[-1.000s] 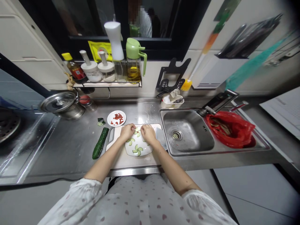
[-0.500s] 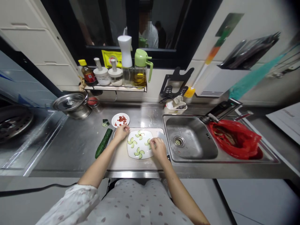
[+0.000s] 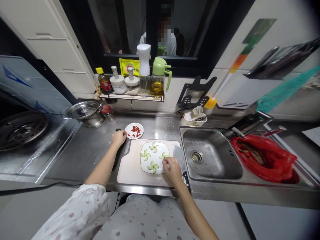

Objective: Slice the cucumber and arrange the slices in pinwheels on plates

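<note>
A white square plate [image 3: 158, 166] bears several pinwheels of green cucumber slices and lies on a pale cutting board [image 3: 130, 166]. My right hand [image 3: 172, 168] is over the plate's right edge, fingers closed beside the right pinwheel [image 3: 164, 155]; what they hold, if anything, is too small to tell. My left hand [image 3: 119, 137] is pinched at the left rim of a small round plate [image 3: 141, 131] with chopped red pieces [image 3: 135, 130]. Whatever is between its fingertips is hidden. A knife [image 3: 179, 154] lies along the board's right side. My left arm covers most of the whole cucumber.
A steel sink [image 3: 212, 153] is on the right, with a red bag [image 3: 270, 160] beyond it. A lidded pot [image 3: 87, 115] and a red-lidded jar [image 3: 109, 113] stand at the back left. A condiment shelf [image 3: 132, 97] hangs above the counter.
My left hand has moved left, from the white plate's upper left corner to the left of the small plate. My right hand remains at the right pinwheel. The view has shifted a little.
</note>
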`<state>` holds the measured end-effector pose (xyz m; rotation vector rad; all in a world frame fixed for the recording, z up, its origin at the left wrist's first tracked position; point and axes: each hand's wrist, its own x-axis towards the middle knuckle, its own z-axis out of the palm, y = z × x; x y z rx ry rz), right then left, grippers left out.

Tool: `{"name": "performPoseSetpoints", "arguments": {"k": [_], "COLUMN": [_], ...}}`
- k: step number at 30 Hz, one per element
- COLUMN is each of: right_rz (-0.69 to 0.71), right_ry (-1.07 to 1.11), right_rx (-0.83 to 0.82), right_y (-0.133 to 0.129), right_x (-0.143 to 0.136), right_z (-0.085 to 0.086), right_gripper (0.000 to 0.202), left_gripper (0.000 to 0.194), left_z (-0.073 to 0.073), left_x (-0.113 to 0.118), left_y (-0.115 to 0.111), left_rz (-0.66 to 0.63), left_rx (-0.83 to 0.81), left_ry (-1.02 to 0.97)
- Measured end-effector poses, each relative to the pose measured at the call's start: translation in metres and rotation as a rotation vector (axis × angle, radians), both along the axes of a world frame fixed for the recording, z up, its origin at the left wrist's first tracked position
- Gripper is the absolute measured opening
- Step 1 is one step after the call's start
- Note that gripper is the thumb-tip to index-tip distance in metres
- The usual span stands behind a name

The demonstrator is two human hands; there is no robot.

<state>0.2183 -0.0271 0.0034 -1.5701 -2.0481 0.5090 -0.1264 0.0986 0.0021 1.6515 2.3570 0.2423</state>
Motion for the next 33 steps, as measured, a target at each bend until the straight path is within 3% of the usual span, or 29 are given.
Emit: {"name": "performPoseSetpoints", "arguments": {"k": [17, 28, 31, 33], "right_rz": [0.01, -0.004, -0.006, -0.003], "right_ry": [-0.008, 0.022, 0.011, 0.008], "right_rx": [-0.016, -0.013, -0.004, -0.004], "right_y": [0.005, 0.005, 0.005, 0.005], "right_x": [-0.008, -0.004, -0.003, -0.003], "right_z": [0.001, -0.001, -0.001, -0.001], "right_gripper": [0.023, 0.022, 0.022, 0.022], "left_gripper": [0.025, 0.02, 0.014, 0.011], "left_z": [-0.006, -0.016, -0.02, -0.024], "left_x": [0.021, 0.028, 0.021, 0.016], "left_y": [0.025, 0.031, 0.033, 0.034], "left_rz": [-0.233, -0.184, -0.109, -0.041], "left_rx": [-0.08, -0.069, 0.016, 0.08], "left_ry": [0.111, 0.092, -0.029, -0.24]}}
